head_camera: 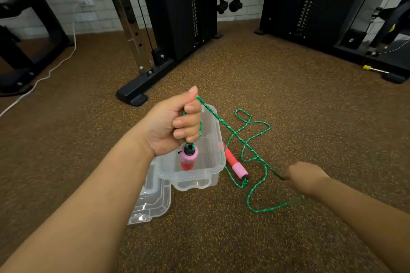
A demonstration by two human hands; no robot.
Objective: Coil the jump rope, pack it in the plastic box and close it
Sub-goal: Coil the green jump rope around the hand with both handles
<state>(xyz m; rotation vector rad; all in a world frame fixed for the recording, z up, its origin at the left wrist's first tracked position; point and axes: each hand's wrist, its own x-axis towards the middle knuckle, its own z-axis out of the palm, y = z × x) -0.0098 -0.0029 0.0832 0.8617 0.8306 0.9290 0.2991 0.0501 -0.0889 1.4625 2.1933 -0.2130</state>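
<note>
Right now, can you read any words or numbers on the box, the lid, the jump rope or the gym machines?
None can be read.
Plastic box: clear, no label shows.
Lid: only moulded ridges, no letters.
Rope handles: plain red and pink.
Weight stacks: small marks may be numbers, but too small and blurred to read.

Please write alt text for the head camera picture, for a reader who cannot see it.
A person's left hand grips a green jump rope, one pink and red handle dangling over an open clear plastic box on a speckled gym floor. The blurred right hand pulls the rope taut. The second handle and the lid lie beside the box.
</note>
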